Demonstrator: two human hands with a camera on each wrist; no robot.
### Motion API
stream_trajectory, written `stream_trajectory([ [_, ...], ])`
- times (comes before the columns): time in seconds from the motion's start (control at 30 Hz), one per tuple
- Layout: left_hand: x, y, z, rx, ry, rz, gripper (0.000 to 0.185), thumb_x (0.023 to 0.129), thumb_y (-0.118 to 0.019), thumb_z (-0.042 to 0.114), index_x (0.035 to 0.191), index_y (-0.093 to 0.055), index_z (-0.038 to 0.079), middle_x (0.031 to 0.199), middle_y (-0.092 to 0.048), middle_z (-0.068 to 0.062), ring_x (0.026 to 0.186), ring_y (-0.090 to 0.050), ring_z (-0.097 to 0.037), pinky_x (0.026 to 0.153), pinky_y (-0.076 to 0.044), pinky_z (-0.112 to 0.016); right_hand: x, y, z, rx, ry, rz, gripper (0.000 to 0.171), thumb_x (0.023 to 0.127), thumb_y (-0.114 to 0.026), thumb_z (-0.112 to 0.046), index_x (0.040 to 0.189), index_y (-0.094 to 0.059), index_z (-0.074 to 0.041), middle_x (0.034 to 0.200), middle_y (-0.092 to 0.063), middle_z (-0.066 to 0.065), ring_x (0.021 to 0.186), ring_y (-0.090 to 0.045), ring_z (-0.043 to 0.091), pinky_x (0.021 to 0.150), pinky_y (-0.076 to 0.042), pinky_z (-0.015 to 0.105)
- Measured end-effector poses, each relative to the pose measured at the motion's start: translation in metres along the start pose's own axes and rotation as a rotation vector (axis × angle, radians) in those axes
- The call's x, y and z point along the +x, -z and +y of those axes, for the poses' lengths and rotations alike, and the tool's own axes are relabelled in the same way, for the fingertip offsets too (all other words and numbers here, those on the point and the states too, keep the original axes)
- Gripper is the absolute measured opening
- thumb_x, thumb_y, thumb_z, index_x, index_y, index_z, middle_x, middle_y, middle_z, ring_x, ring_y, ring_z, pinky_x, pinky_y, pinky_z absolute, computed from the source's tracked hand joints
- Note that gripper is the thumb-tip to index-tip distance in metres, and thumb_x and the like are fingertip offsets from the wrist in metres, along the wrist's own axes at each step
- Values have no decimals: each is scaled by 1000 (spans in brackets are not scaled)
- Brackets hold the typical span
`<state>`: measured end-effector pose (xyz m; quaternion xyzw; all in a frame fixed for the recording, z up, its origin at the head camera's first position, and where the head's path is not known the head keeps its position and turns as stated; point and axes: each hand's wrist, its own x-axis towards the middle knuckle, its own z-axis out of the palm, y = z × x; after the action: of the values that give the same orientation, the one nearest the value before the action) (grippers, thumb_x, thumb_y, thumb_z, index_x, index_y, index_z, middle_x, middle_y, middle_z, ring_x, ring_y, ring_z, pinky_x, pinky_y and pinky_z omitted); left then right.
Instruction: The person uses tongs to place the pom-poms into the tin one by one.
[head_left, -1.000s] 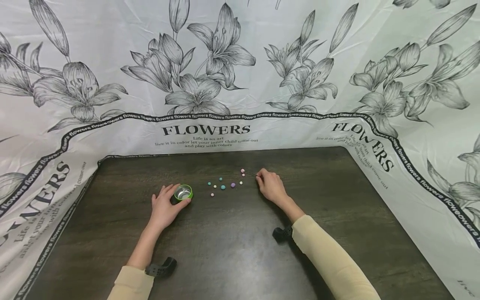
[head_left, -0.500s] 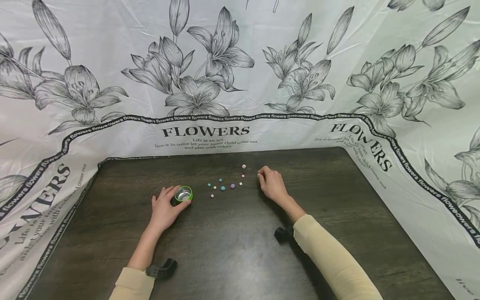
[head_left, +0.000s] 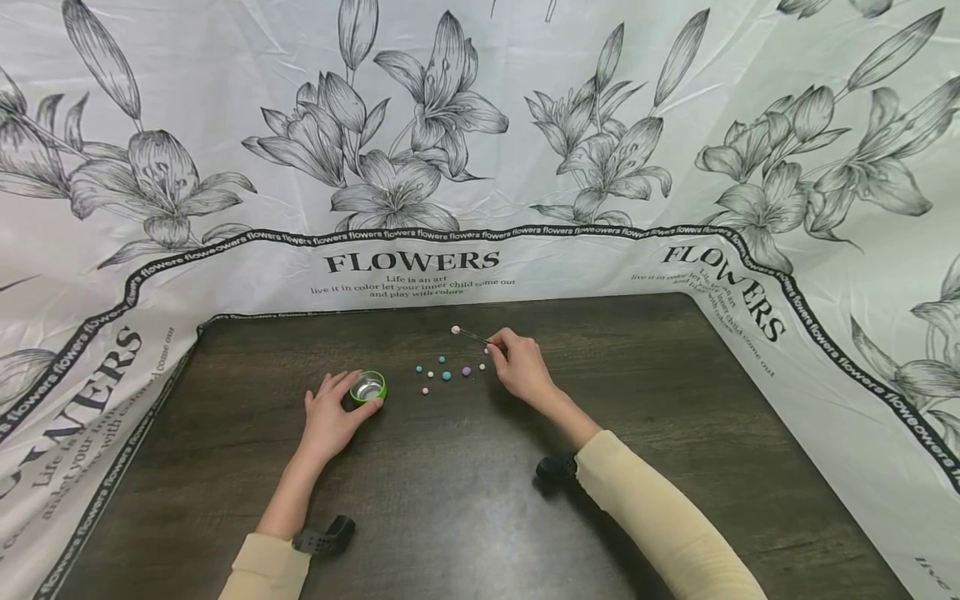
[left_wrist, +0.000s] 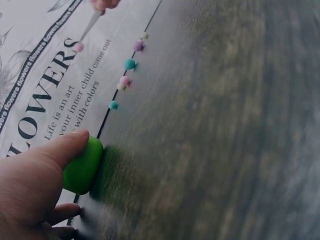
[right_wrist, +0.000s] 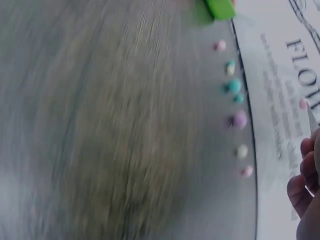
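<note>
The small round pink bead (head_left: 455,330) is at the tip of the thin, pointed grey metal tweezers (head_left: 474,337). In both wrist views it shows against the white cloth with black flower print (head_left: 420,287), apart from the row of other beads, so I judge that it is raised above the dark wood-patterned tabletop (head_left: 450,467). From the fingers of your right hand (head_left: 519,365), the bead lies to the left and a little farther from you; this hand is the nearer one. The bead, being round, has no long axis and points nowhere. The tweezers' long axis runs from your right fingers leftward and slightly toward the far edge. Your right fingers pinch the tweezers.

The round green cup with shiny silver inside (head_left: 367,387) is to the left of the bead and nearer to you, its mouth upward. Your left hand (head_left: 333,414) holds it, with the thumb along the near side.

Between the cup and your right hand, some loose beads lie on the tabletop: teal beads (head_left: 447,376), a purple bead (head_left: 466,371), a cream bead (head_left: 431,374), a white bead (head_left: 482,367) and a second pink bead (head_left: 425,391).
</note>
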<state>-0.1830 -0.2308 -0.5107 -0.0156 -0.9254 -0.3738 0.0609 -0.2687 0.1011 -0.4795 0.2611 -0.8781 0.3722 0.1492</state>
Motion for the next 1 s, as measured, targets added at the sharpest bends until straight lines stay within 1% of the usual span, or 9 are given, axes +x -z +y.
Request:
stream_trajectory([
  [0.23, -4, 0, -1, -4, 0, 9, 71, 94, -78, 28, 149, -48, -5, 152, -39, -35, 148, -14, -58, 111, 3, -78, 2, -9, -27, 87, 83, -9, 10, 101, -63, -3, 107, -70, 4, 84, -72, 12, 57, -53, 10, 56, -46, 29],
  [0.37, -4, -1, -1, -3, -8, 23, 70, 94, -78, 28, 149, -49, -4, 152, -40, -35, 148, -15, -58, 111, 2, -78, 4, -13, -41, 109, 128, -10, 9, 101, -64, -2, 105, -69, 3, 80, -70, 9, 57, -54, 8, 55, -44, 26],
  [0.53, -3, -4, -2, -3, -15, 37, 70, 93, -79, 27, 148, -50, -4, 151, -42, -34, 147, -16, -58, 111, 2, -79, 3, -21, -54, 116, 166, -62, 7, 101, -64, -3, 105, -69, 1, 78, -69, 8, 56, -50, 6, 54, -41, 24],
  [0.67, -2, -7, -3, -5, -18, 39, 70, 93, -79, 28, 148, -51, -3, 150, -43, -33, 148, -17, -57, 111, 2, -78, 0, -31, -61, 107, 164, -125, 9, 102, -63, -4, 106, -69, 1, 79, -69, 5, 56, -48, 5, 54, -40, 22],
  [0.77, -2, -7, -2, -4, -18, 43, 69, 93, -79, 28, 148, -51, -3, 150, -43, -32, 148, -17, -57, 111, 2, -78, -1, -39, -65, 102, 158, -165, 9, 103, -63, -6, 106, -69, -1, 81, -69, 3, 56, -48, 4, 54, -40, 22],
  [1.0, -2, -6, -1, 1, -11, 55, 68, 93, -79, 27, 148, -51, -3, 151, -43, -32, 148, -17, -57, 111, 1, -78, -2, -60, -71, 83, 137, -228, 9, 103, -63, -10, 107, -69, -4, 88, -72, 3, 61, -54, 2, 57, -43, 20],
])
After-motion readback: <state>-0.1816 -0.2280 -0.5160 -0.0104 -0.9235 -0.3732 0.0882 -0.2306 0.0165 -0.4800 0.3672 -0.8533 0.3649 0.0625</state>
